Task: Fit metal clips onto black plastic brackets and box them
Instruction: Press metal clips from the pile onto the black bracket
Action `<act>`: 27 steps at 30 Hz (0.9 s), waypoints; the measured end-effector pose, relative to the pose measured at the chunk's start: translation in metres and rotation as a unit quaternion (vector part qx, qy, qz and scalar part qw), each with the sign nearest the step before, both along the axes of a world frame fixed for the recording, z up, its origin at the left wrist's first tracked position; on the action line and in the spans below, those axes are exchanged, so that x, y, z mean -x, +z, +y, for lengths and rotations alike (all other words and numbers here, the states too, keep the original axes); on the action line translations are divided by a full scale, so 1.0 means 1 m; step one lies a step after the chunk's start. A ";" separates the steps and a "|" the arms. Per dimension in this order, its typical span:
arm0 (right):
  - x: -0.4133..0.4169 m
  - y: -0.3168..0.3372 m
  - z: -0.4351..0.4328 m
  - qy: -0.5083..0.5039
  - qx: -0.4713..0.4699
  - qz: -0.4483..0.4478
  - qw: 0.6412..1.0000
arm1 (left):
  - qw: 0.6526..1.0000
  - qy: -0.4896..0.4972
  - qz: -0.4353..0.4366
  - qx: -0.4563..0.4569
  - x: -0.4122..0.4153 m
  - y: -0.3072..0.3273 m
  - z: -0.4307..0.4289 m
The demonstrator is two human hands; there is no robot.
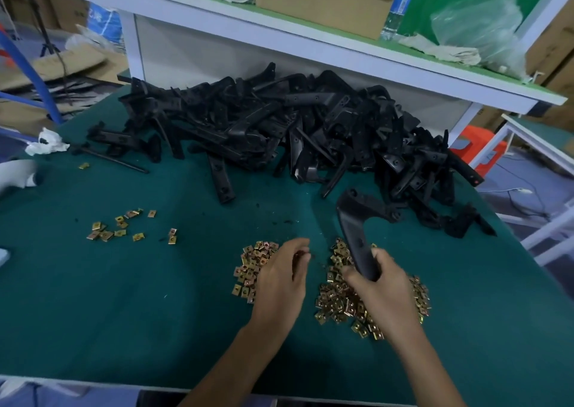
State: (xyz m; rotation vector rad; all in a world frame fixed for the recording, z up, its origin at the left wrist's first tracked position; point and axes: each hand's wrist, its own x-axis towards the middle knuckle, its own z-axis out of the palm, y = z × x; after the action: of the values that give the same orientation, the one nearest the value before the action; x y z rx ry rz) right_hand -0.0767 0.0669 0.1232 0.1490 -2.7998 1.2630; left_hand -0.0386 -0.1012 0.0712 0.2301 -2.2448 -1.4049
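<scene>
R grip clamps bracket near end, axis pointing away; L grip, pinching clip, just left.

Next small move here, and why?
Probably slide what looks like a clip, pinched in the left hand, onto the bracket. The right hand grips that bracket above the clip pile, and clip and bracket are not yet touching.
</scene>
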 end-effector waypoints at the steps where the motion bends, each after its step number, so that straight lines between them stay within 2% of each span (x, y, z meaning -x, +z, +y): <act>1: -0.004 0.000 0.005 0.007 -0.016 0.025 1.000 | 1.000 0.004 -0.002 -0.011 0.000 -0.001 0.000; 5: -0.031 -0.014 0.028 0.004 -0.111 0.091 0.990 | 0.998 0.013 -0.004 -0.068 0.000 -0.002 0.001; 9: -0.056 -0.036 0.037 -0.026 -0.146 0.107 0.983 | 1.000 0.000 0.015 -0.026 0.001 -0.003 0.000; 12: -0.062 -0.041 0.033 -0.055 -0.137 0.145 0.978 | 1.000 -0.016 0.015 0.010 0.001 -0.002 0.000; 15: -0.061 -0.040 0.037 -0.053 -0.104 0.115 0.986 | 0.998 -0.021 0.012 0.054 -0.001 0.002 0.002; 18: -0.055 -0.047 0.042 -0.047 -0.124 0.044 0.990 | 0.998 -0.018 0.003 0.068 -0.003 0.005 0.003; 20: -0.054 -0.051 0.039 -0.045 -0.103 0.062 0.992 | 0.998 -0.015 -0.006 0.053 -0.003 0.006 0.002; 21: -0.054 -0.051 0.034 -0.077 -0.089 0.088 0.989 | 0.999 -0.020 -0.008 0.049 -0.002 0.006 0.003; 23: -0.050 -0.058 0.028 -0.125 -0.015 0.077 0.989 | 0.998 -0.021 -0.015 0.063 -0.001 0.005 0.004; 24: -0.048 -0.061 0.031 -0.122 -0.020 0.074 0.990 | 0.997 -0.018 -0.022 0.073 -0.001 0.005 0.004; 27: -0.060 -0.053 0.045 -0.015 -0.086 0.048 0.995 | 0.994 -0.016 -0.034 0.102 -0.002 0.008 0.005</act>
State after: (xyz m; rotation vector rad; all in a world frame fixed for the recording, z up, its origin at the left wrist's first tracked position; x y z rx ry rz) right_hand -0.0171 0.1116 0.0700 0.1717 -2.8127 0.9805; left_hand -0.0369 -0.0957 0.0787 0.1768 -2.4367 -1.1890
